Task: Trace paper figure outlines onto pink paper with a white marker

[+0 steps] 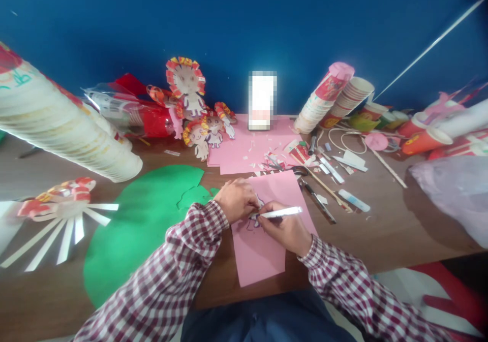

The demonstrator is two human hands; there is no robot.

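Observation:
A pink paper sheet (263,260) lies on the brown table before me, with dark drawn lines near its middle. My right hand (285,232) is closed on a white marker (284,212), its tip end down at the drawing. On the sheet's upper left, my left hand (238,199) rests with bent fingers over a small pale paper piece with a dark outline. That piece is mostly hidden, so whether the left fingers grip it does not show.
Green paper (125,240) lies to the left. Tall stacked paper cups (76,123) lean at the far left, others (324,98) at the back right. Paper lion figures (190,88) stand behind. Scissors, a black pen (318,200) and scraps lie to the right.

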